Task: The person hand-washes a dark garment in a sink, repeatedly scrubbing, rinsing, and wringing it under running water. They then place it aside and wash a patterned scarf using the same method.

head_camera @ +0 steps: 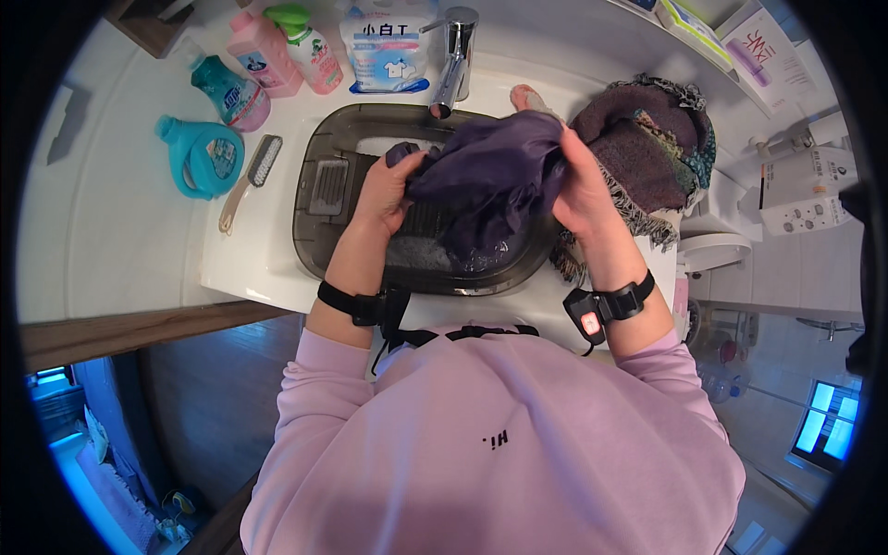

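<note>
A wet dark purple cloth [499,166] is bunched between my two hands, its lower folds hanging into a grey translucent plastic washbasin [312,253]. My left hand [388,187] grips one end, with a small wad of fabric poking out above the thumb. On the other side, my right hand [586,180] holds the opposite edge, thumb up along the fabric and some fingers hidden behind it. Sudsy water [420,253] shows in the basin under the cloth. At the basin's left is a built-in ribbed washboard panel [329,187].
A chrome faucet [454,76] juts over the basin's back rim. Left of it stand a detergent pouch [388,52], a spray bottle [309,55], several detergent bottles [208,156] and a scrub brush [260,170]. A fringed dark shawl [642,149] is heaped on the right of the white sink counter [243,267].
</note>
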Tool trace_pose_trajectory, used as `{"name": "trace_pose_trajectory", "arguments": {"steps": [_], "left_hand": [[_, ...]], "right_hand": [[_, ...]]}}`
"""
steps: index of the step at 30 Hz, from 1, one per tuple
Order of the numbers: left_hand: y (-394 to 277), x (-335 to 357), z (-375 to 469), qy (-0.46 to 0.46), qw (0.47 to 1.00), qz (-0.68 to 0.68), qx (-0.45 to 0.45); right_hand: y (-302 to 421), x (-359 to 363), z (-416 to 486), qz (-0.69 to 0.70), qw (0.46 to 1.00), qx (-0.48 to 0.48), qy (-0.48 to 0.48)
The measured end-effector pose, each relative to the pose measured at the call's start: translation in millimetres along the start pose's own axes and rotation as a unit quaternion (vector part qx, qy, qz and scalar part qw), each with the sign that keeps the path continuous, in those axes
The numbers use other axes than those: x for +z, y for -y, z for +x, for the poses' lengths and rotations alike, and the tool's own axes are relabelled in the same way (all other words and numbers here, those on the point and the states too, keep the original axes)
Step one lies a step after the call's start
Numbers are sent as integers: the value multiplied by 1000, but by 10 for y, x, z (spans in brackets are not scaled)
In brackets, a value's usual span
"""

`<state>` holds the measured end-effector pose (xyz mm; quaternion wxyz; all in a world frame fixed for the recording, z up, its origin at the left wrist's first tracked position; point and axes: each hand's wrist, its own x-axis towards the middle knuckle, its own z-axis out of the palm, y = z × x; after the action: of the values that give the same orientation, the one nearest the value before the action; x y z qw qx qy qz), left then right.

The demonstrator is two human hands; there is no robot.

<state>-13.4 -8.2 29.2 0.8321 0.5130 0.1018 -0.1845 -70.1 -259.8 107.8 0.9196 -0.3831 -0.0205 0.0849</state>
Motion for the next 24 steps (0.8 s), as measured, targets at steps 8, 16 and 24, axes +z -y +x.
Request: {"name": "trace_pose_trajectory", "arguments": {"steps": [8,16,24], "left_hand": [[636,-126,172,10,842,479,248],[1062,348,135,167,502,849,7],[1401,376,503,186,377,906,36]], "right_hand": [[-695,-766,28,-742,667,-67,14],[-1266,-806,75,-866,417,250,117],[-1492,-1005,344,-852,388,326,130]]}}
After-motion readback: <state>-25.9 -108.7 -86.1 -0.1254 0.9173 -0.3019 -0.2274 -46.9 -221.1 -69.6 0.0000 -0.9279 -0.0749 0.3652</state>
